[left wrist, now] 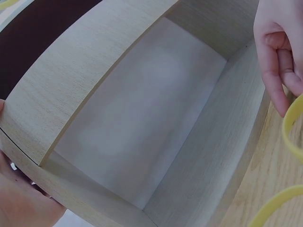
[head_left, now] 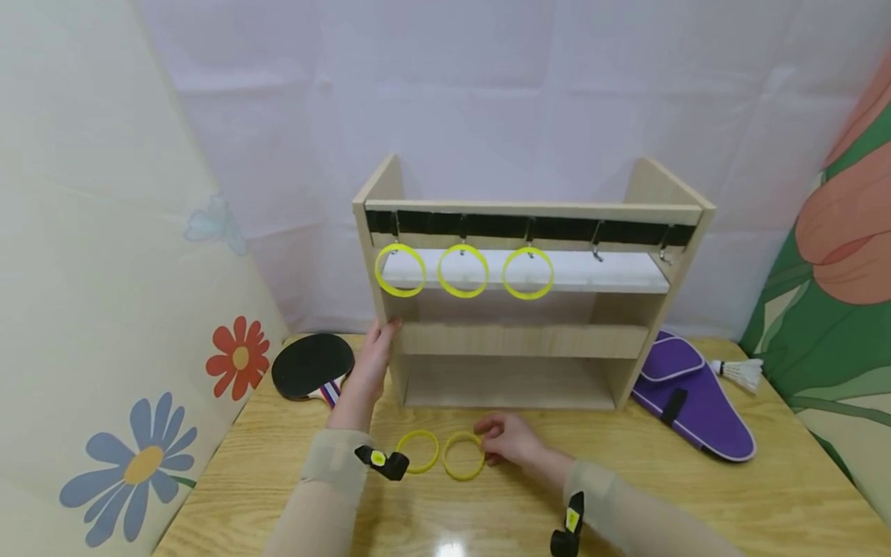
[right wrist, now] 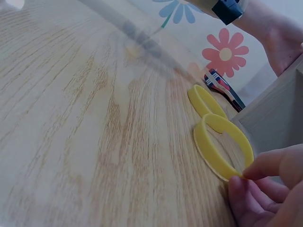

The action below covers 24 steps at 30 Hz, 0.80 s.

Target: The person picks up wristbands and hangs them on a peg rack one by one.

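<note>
A wooden shelf (head_left: 525, 340) stands on the table, a black strip (head_left: 494, 226) with several metal hooks across its top. Three yellow rings (head_left: 401, 294) hang from the hooks at the left; the two hooks at the right (head_left: 596, 251) are bare. My left hand (head_left: 371, 363) grips the shelf's left side panel, part of its fingers hidden behind it. In front of the shelf, two more yellow rings lie side by side on the table. My right hand (head_left: 513, 439) pinches the edge of the right one (right wrist: 208, 146); the left ring (right wrist: 198, 98) lies just beyond it.
A table tennis paddle (head_left: 313, 365) with black rubber lies left of the shelf. At its right are a purple bag (head_left: 703, 406) with white piping and a white shuttlecock (head_left: 741, 374). Flower-printed cloth (head_left: 111, 271) lines the left side, and a plain pale cloth the back.
</note>
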### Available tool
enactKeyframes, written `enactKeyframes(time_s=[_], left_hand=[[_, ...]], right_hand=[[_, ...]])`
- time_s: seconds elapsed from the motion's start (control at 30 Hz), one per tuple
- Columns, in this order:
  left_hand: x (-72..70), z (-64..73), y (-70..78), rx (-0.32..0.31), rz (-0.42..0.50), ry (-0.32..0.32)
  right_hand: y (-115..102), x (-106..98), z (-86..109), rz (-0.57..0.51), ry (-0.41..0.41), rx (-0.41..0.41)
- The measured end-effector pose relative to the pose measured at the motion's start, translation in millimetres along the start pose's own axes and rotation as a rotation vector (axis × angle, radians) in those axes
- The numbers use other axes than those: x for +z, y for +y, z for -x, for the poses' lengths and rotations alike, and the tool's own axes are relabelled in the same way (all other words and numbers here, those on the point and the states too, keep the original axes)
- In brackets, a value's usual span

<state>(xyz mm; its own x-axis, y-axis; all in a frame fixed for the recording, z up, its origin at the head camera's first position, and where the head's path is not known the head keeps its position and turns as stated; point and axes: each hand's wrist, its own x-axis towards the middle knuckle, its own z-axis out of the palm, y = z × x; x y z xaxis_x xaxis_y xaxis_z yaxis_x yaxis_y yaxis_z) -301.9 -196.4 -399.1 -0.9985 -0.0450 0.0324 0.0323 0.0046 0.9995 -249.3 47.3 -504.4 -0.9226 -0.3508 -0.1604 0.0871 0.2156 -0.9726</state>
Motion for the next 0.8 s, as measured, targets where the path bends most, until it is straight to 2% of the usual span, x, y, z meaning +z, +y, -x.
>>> enactKeyframes(time_s=[0.2, 0.43, 0.8], left_hand=[[1.3, 0.9, 0.3, 0.01, -0.009, 0.02], [2.4, 2.5, -0.1, 0.009, -0.004, 0.021], [2.4, 2.6, 0.4, 0.026, -0.015, 0.023]], right_hand=[[-3, -4, 4.8, 0.004, -0.021, 0.022], [-8, -15, 12.2, -0.074, -0.052, 0.074], [-23, -47, 21.1, -0.169, -0.038, 0.038]])
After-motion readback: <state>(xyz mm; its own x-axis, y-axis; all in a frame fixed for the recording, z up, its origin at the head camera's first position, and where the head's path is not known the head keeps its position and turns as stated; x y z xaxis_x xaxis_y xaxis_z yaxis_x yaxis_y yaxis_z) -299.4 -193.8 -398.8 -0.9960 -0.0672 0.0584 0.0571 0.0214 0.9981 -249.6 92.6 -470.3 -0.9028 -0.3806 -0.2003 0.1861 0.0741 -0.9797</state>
